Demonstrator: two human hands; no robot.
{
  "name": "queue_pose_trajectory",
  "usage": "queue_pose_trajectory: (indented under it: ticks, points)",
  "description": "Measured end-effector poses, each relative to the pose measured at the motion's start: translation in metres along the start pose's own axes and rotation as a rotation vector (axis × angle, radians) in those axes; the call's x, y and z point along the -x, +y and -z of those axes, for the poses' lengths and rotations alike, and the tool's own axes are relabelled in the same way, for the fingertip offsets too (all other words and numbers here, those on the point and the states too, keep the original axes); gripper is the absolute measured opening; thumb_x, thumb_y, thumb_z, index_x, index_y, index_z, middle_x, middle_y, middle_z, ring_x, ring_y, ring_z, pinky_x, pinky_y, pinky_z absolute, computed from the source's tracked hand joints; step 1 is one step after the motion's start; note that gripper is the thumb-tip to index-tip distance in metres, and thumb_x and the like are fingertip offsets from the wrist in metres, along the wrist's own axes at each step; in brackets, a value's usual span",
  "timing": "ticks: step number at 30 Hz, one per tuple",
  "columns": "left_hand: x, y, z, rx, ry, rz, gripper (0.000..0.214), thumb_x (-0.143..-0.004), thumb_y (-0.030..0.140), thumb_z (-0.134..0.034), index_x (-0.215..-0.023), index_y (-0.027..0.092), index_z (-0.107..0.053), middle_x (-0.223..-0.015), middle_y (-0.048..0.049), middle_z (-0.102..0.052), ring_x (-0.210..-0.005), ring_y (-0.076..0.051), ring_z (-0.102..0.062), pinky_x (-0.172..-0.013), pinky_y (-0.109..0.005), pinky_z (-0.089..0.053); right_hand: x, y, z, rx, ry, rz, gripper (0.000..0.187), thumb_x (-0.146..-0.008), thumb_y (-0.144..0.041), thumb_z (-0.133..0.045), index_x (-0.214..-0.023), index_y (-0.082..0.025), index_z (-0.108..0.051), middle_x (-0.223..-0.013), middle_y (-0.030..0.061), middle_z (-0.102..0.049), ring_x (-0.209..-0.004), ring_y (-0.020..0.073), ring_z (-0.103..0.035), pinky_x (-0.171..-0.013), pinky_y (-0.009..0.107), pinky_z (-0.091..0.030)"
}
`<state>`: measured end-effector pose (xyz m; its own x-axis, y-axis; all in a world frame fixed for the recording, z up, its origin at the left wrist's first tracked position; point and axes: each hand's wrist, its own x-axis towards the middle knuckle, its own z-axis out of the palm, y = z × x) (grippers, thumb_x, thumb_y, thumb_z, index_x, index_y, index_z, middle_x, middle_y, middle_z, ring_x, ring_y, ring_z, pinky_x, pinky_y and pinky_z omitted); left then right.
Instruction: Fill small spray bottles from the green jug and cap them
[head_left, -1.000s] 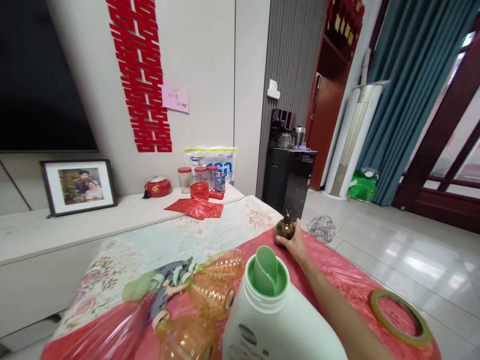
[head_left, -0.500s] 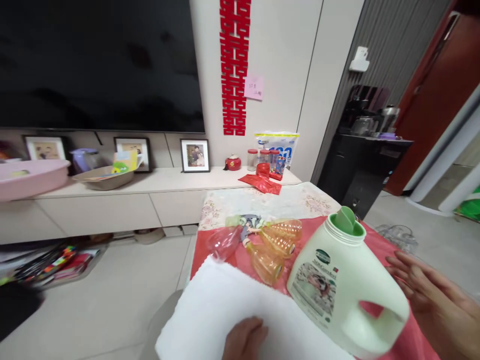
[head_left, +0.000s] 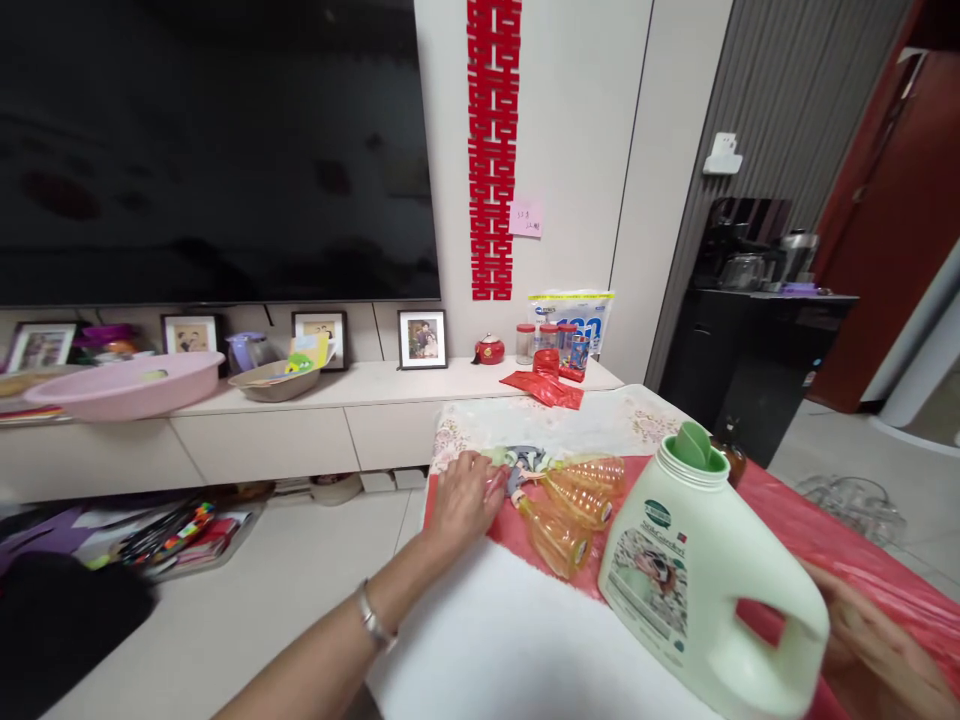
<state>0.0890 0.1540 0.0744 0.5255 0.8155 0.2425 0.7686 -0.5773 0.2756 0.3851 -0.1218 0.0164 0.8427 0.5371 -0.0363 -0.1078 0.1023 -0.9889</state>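
Note:
My left hand [head_left: 466, 500] lies closed over a pink clear plastic bottle [head_left: 495, 484], mostly hidden beneath it. Amber clear plastic bottles [head_left: 559, 540] lie fanned out to the right, necks pointing to a small bundle of printed grey and green items [head_left: 527, 460]. A large pale green detergent jug [head_left: 652, 570] stands right of them, with a green spout [head_left: 696, 447] in its mouth and no cap on. My right hand [head_left: 874, 640] is beside the jug's handle, fingers extended and partly hidden behind it; whether it touches the jug I cannot tell.
A white padded sheet [head_left: 510, 640] covers the near part of the table, over a red cloth [head_left: 780, 505]. Red-lidded jars [head_left: 526, 345] and a white bag [head_left: 600, 310] stand on the back cabinet. A pink basin [head_left: 127, 385] sits further left.
My left hand has moved from the white sheet up and left onto the pink bottle. My right hand has come in closer behind the jug. The view has shifted left.

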Motion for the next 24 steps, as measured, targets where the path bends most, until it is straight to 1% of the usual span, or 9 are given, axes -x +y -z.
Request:
queue_pose_trajectory:
  ticks: [2,3,5,8,11,14,19,22,24]
  points:
    - [-0.023,-0.003,-0.007,-0.052,-0.043,0.083,0.045,-0.095,0.046,-0.043,-0.121,0.014,-0.059,-0.126,-0.0205,-0.058,-0.121,-0.038,-0.055,-0.102,-0.054,-0.041,-0.001,0.001,0.000,-0.075,0.040,-0.092,0.051,-0.046,-0.063,-0.078,-0.092,-0.041,-0.075,-0.122,0.0181,-0.067,-0.110,0.0443,-0.064,-0.076,0.055,-0.056]
    - [-0.031,-0.005,-0.013,-0.071,-0.074,0.116,0.048,-0.092,0.050,-0.046,-0.120,0.013,-0.059,-0.126,-0.0216,-0.058,-0.120,-0.040,-0.055,-0.101,-0.056,-0.041,-0.001,0.002,0.001,-0.088,0.061,-0.116,0.054,-0.040,-0.061,-0.081,-0.090,-0.042,-0.075,-0.122,0.0179,-0.067,-0.110,0.0442,-0.063,-0.078,0.054,-0.055]
    - [-0.041,-0.009,-0.023,-0.092,-0.149,0.163,0.056,-0.081,0.054,-0.060,-0.120,0.015,-0.058,-0.126,-0.0209,-0.060,-0.118,-0.041,-0.057,-0.099,-0.056,-0.042,-0.002,0.005,0.004,-0.100,0.100,-0.146,0.057,-0.030,-0.057,-0.085,-0.085,-0.043,-0.075,-0.120,0.0171,-0.067,-0.110,0.0438,-0.064,-0.082,0.053,-0.054]
    - [-0.046,-0.015,-0.035,-0.092,-0.244,0.210,0.068,-0.065,0.052,-0.073,-0.121,0.018,-0.057,-0.122,-0.0186,-0.063,-0.112,-0.040,-0.062,-0.092,-0.051,-0.048,-0.005,0.010,0.009,-0.109,0.113,-0.179,0.059,-0.025,-0.056,-0.086,-0.081,-0.044,-0.074,-0.120,0.0161,-0.067,-0.110,0.0436,-0.063,-0.087,0.053,-0.053]
    - [-0.044,-0.019,-0.040,-0.081,-0.251,0.227,0.065,-0.063,0.047,-0.073,-0.119,0.018,-0.057,-0.123,-0.0174,-0.063,-0.113,-0.038,-0.062,-0.088,-0.044,-0.050,-0.007,0.016,0.014,-0.116,0.101,-0.204,0.061,-0.024,-0.056,-0.086,-0.083,-0.045,-0.074,-0.119,0.0174,-0.068,-0.108,0.0446,-0.064,-0.086,0.054,-0.053]
    - [-0.037,-0.020,-0.039,-0.071,-0.198,0.238,0.057,-0.069,0.049,-0.069,-0.116,0.020,-0.056,-0.124,-0.0158,-0.063,-0.115,-0.036,-0.061,-0.087,-0.041,-0.049,-0.010,0.022,0.017,-0.109,0.062,-0.195,0.062,-0.027,-0.053,-0.086,-0.087,-0.045,-0.075,-0.121,0.0174,-0.067,-0.110,0.0441,-0.063,-0.085,0.052,-0.054]
    - [-0.020,-0.021,-0.028,-0.017,-0.130,0.235,0.054,-0.076,0.052,-0.062,-0.117,0.017,-0.055,-0.124,-0.0149,-0.063,-0.115,-0.033,-0.062,-0.089,-0.038,-0.047,-0.010,0.027,0.019,-0.113,0.038,-0.157,0.058,-0.034,-0.053,-0.085,-0.091,-0.046,-0.075,-0.124,0.0159,-0.067,-0.112,0.0422,-0.063,-0.082,0.049,-0.055]
    - [-0.013,-0.021,-0.021,0.036,-0.122,0.230,0.060,-0.076,0.052,-0.062,-0.122,0.016,-0.054,-0.127,-0.0144,-0.063,-0.120,-0.032,-0.060,-0.092,-0.036,-0.047,-0.009,0.026,0.017,-0.110,0.019,-0.137,0.057,-0.039,-0.052,-0.084,-0.094,-0.046,-0.075,-0.125,0.0158,-0.067,-0.112,0.0415,-0.064,-0.084,0.049,-0.056]
    - [-0.010,-0.021,-0.018,0.069,-0.114,0.235,0.061,-0.075,0.050,-0.064,-0.125,0.016,-0.052,-0.130,-0.0150,-0.062,-0.123,-0.032,-0.059,-0.094,-0.036,-0.047,-0.008,0.025,0.015,-0.103,0.016,-0.125,0.054,-0.040,-0.052,-0.083,-0.092,-0.046,-0.075,-0.123,0.0162,-0.067,-0.111,0.0424,-0.064,-0.083,0.050,-0.056]
